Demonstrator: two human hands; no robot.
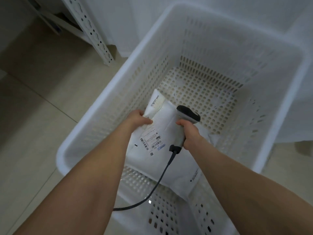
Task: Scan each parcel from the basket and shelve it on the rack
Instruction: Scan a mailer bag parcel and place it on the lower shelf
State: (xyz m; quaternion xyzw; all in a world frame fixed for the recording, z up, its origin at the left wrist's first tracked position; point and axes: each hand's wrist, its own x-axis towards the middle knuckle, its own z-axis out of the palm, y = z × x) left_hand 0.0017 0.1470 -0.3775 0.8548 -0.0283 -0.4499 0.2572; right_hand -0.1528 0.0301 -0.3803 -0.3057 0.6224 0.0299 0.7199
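Note:
A big white perforated basket [105, 106] stands on the floor below me. Inside it, my left hand [138, 118] grips the edge of a small white padded parcel [158, 107] with a printed label strip. Under it lies a larger white parcel [169, 160] with a barcode label facing up. My right hand [190, 133] grips the handle of a grey and black barcode scanner [187, 116], its head pointing down into the basket over the parcels. The scanner's dark cable [157, 182] trails down and left over the basket's near rim.
A white slotted upright of the metal rack [92, 29] stands at the upper left, with a low shelf behind it. Beige floor tiles [33, 107] spread to the left. A white wall rises behind the basket. More white wrapping lies at the basket's right bottom corner [215, 138].

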